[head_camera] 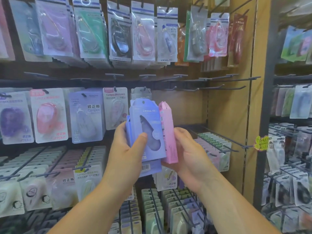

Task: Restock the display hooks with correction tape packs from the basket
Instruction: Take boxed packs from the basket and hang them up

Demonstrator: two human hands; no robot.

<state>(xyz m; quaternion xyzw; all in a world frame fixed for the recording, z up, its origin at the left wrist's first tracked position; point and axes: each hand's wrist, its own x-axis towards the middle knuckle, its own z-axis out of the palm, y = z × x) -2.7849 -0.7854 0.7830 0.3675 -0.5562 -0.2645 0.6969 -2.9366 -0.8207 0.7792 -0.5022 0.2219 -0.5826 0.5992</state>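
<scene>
left hand (125,152) fingers grip upright purple packs (148,125), right hand (189,152) fingers grip pink packs (168,132), hang-holes up.

Gripped upright in left hand (125,152): fanned stack of lavender correction tape packs (150,125), windowed front, hang hole up, thumb across the window. Held edge-on in right hand (189,154): pink packs (168,132), touching the lavender stack's right side. Jutted out bare above and right of the hands: grey display hooks (233,79).
</scene>
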